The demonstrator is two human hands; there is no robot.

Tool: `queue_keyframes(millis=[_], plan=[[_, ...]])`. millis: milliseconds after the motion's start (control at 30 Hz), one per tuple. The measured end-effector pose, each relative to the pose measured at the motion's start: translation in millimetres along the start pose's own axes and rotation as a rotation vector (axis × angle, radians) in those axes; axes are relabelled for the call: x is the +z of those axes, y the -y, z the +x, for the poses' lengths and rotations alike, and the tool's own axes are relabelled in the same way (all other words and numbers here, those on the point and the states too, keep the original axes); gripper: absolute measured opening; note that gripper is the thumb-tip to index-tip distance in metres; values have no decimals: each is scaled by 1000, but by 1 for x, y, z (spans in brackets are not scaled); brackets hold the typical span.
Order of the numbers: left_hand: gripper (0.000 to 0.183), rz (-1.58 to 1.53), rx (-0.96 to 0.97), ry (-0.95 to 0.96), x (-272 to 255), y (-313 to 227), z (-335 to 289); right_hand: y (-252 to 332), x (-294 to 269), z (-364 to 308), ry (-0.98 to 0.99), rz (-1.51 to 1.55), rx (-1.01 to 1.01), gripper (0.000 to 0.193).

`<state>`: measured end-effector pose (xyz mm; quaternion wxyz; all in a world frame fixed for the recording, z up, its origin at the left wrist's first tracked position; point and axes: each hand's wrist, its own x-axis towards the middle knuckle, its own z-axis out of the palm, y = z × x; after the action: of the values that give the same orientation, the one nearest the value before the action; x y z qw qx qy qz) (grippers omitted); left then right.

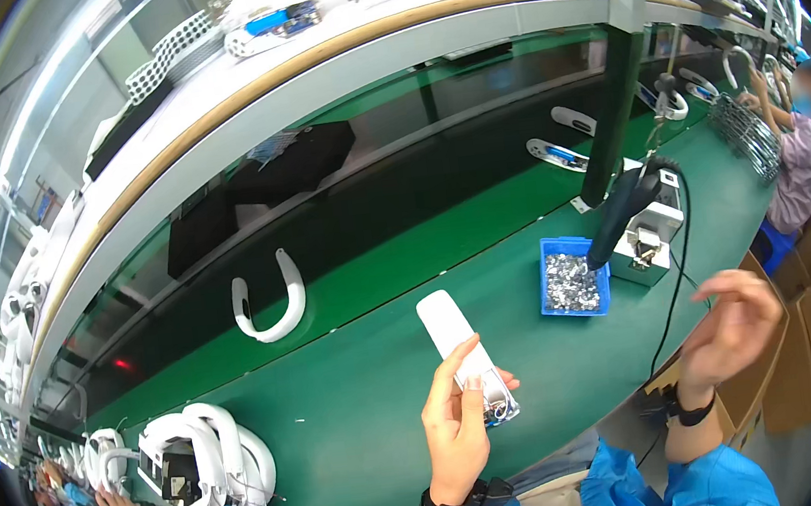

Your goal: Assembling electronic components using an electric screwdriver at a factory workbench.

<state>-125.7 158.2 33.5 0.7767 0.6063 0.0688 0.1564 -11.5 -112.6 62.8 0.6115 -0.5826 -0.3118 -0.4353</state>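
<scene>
My left hand (456, 416) is closed around a long white plastic housing (446, 316) with a rounded far end. Wires and small parts show at the housing's near end, next to my fingers. To the right, past the bench edge, my right hand (732, 325) is raised with loosely bent fingers apart and nothing visible in it. A blue tray (578, 312) of small metal parts stands on the bench between my hands, farther off. Beside it a black powered screwdriver (619, 216) hangs from above on a cord, in front of a metal box-shaped device (644, 246).
White curved housings (212, 461) are piled at the left of the green bench. A U-shaped white piece (275, 328) lies on the green belt behind, below a shelf (354, 46). Cardboard boxes (783, 362) stand at right. Other people work at both ends; a wire basket (747, 136) is far right.
</scene>
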Motion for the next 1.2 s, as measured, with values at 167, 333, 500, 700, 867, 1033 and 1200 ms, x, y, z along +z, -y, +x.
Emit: queue_keyframes(millis=[167,333,500,700,867,1033,1200], plan=[[39,43,-27,-10,12,0,-7,-44,-41,65,-37,-232,412,30],[37,41,-12,-89,9,2,-11,-105,13,48,792,301,593,89],[34,-70,5,-95,10,6,-3,-100,56,24,690,594,806,65],[31,-72,18,19,19,6,27,-104,18,34,251,453,616,36],[29,-26,-82,117,45,18,43,-127,-22,47,188,422,609,41],[30,45,-71,94,62,16,40,-144,-29,40,132,399,637,88],[31,74,-98,59,59,11,39,-163,-27,30,147,314,637,88]])
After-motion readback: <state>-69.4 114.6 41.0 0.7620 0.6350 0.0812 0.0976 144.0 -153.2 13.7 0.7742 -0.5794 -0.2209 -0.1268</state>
